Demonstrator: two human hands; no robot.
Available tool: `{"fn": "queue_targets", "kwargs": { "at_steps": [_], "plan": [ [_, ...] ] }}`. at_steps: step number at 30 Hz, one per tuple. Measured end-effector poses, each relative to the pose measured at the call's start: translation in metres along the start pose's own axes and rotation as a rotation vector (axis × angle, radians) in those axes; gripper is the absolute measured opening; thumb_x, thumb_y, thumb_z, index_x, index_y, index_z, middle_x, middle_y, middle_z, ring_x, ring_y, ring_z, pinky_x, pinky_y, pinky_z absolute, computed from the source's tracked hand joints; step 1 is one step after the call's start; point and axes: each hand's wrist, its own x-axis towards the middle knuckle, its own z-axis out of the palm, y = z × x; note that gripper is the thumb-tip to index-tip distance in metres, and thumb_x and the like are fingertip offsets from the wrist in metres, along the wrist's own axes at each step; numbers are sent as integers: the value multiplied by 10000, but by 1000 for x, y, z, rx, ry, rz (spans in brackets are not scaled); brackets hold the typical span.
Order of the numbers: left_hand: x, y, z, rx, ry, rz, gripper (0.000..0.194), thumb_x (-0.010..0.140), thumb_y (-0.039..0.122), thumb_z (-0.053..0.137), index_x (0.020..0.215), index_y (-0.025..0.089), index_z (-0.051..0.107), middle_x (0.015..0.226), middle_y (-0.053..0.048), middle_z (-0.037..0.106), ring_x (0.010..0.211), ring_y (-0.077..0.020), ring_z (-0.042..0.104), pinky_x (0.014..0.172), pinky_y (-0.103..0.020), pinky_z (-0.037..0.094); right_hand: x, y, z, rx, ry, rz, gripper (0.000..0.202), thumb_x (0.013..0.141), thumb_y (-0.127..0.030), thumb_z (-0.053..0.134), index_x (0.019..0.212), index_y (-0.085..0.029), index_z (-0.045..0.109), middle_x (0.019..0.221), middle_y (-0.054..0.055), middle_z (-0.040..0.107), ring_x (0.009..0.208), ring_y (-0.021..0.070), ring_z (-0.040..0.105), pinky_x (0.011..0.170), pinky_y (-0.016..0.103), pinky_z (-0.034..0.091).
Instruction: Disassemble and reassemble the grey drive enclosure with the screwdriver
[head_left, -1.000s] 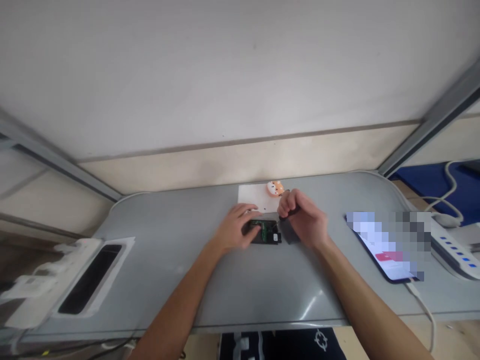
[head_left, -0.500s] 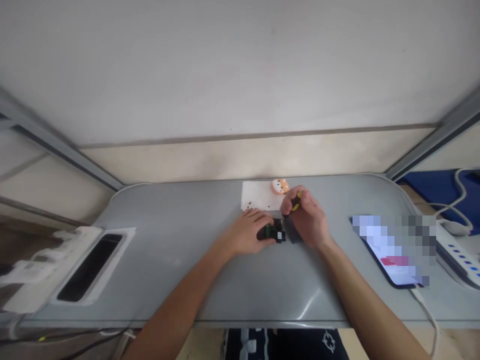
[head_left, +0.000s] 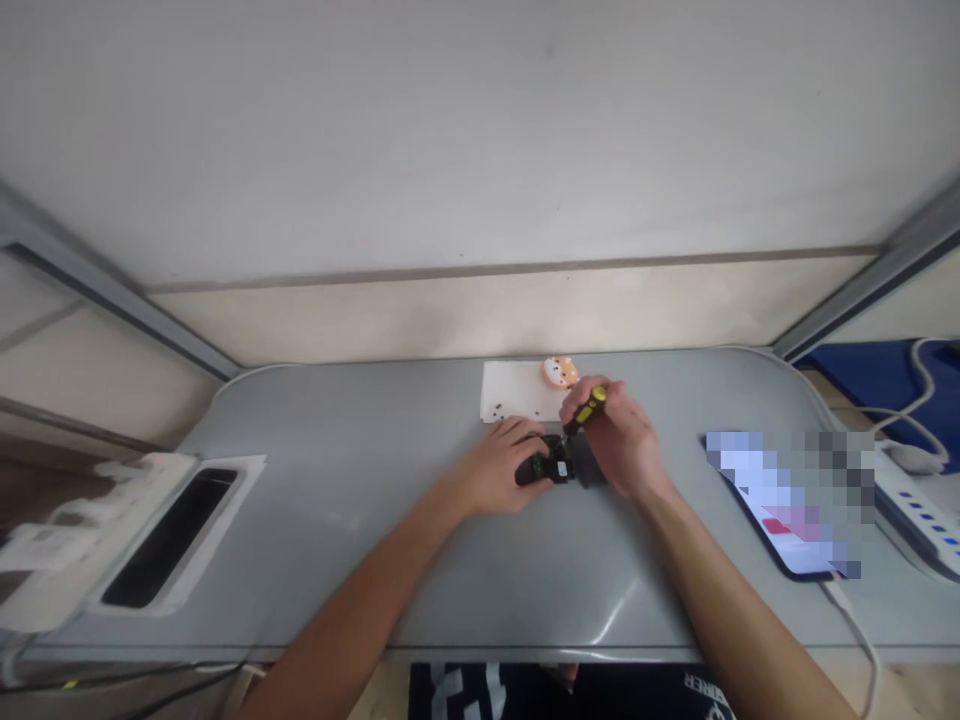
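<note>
My left hand (head_left: 504,470) is closed around a small black device (head_left: 561,468) with a bit of green circuit board showing, and steadies it on the grey table. My right hand (head_left: 619,435) grips a black and yellow screwdriver (head_left: 590,408), its tip pointing down at the device's top edge. A dark flat piece (head_left: 589,470) lies just right of the device, partly under my right hand. Behind the hands, several tiny dark bits rest on a white paper (head_left: 517,385), with an orange and white animal-faced item (head_left: 559,372) at its right end.
On the left of the table (head_left: 337,580) are a black phone (head_left: 172,535) on white paper and a white power strip (head_left: 82,560) with plugs. To the right lie a lit phone (head_left: 780,510) on a cable and another power strip (head_left: 919,515). A wall stands behind.
The screwdriver handle has tilted slightly and shows more of its yellow end in my right hand. My left hand keeps its hold on the device. The camera view has shifted a little.
</note>
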Motion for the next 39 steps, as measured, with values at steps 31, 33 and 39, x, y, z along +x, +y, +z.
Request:
{"fn": "queue_targets", "kwargs": {
  "at_steps": [31, 33, 39],
  "plan": [
    [1, -14, 8, -103, 116, 28, 214, 821, 356, 821, 946, 228, 702, 1249, -78, 715, 1153, -246, 689, 1049, -424, 522, 13, 10, -1, 324, 107, 1, 306, 991, -568, 565, 912, -272, 560, 703, -29, 374, 576, 131, 377, 549, 251, 388],
    [1, -13, 7, -108, 104, 20, 215, 815, 341, 824, 946, 229, 695, 1257, -75, 713, 1162, -251, 684, 1057, -429, 513, 10, 7, -2, 314, 97, 12, 323, 985, -578, 566, 890, -272, 525, 693, -32, 358, 572, 136, 377, 552, 257, 398],
    [3, -6, 0, -79, 46, -26, 288, 802, 302, 811, 1014, 227, 631, 1177, -64, 720, 1117, -261, 670, 1003, -430, 509, 10, 3, -13, 206, 86, -24, 300, 937, -499, 671, 820, -236, 588, 824, 18, 522, 769, 159, 545, 727, 295, 483]
  ]
}}
